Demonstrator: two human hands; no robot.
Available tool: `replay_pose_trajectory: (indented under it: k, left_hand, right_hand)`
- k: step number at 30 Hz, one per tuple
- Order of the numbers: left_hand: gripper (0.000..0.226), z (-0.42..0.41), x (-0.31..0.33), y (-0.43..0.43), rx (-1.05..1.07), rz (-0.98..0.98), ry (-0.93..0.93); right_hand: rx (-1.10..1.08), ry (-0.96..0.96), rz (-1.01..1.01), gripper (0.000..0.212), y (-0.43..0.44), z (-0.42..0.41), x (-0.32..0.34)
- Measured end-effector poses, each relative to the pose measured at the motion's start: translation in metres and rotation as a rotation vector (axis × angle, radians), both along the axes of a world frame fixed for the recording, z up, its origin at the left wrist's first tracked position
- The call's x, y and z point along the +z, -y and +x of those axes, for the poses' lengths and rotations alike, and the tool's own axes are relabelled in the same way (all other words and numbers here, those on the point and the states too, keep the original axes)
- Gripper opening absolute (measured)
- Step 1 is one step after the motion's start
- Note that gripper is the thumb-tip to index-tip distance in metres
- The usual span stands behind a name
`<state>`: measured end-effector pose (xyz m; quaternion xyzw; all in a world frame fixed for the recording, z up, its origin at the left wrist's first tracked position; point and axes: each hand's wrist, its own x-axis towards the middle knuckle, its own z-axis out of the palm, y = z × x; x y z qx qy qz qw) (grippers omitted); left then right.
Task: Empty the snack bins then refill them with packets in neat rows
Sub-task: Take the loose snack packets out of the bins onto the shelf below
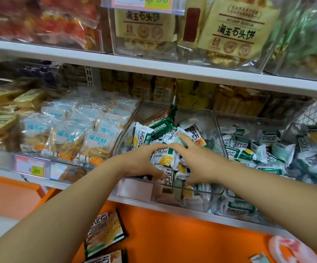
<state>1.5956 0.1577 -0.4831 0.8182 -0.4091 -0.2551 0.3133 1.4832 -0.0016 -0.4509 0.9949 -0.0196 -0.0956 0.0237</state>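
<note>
Packets (165, 160) in clear bin (172, 188): white and green, yellow biscuit print. Packets at nine o'clock (68, 133): transparent, pale blue labels. Shelf (153, 67): white. Panel at six o'clock (182, 234): orange.

Across the upper frame runs a white shelf board (153, 70); at top centre hangs a pink-and-yellow price tag (144, 2); at lower left a second price label (30, 166) reads 8.80; an orange panel (172, 238) fills the bottom.
</note>
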Motion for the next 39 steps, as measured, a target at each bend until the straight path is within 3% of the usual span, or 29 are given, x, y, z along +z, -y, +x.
replay_pose_trajectory:
  k: [5,9,16,24,29,34,39]
  left_hand:
    - [0.087,0.002,0.0,0.0,0.0,0.041,0.01]
    - [0.086,-0.003,0.004,-0.003,-0.005,-0.033,0.004]
    - [0.08,-0.003,0.006,-0.006,0.064,-0.157,0.032]
    - [0.086,0.001,0.007,-0.007,0.104,-0.077,-0.01]
    - [0.086,0.005,0.003,-0.008,0.156,-0.072,-0.045]
    - [0.083,0.005,-0.001,-0.007,0.219,-0.117,-0.032]
    - [0.08,0.003,-0.004,-0.005,0.233,-0.134,-0.031]
  right_hand:
    - [-0.004,0.055,0.017,0.096,-0.001,0.002,-0.011]
    - [0.002,0.105,0.088,0.083,0.002,0.002,-0.006]
    - [-0.006,0.196,0.257,0.078,0.004,0.007,0.003]
    - [-0.064,0.077,0.396,0.114,0.017,0.024,0.007]
    - [-0.094,0.017,0.4,0.092,0.019,0.03,0.01]
    - [-0.085,0.126,0.413,0.069,0.016,0.027,0.004]
    - [-0.113,0.133,0.465,0.084,0.013,0.022,-0.007]
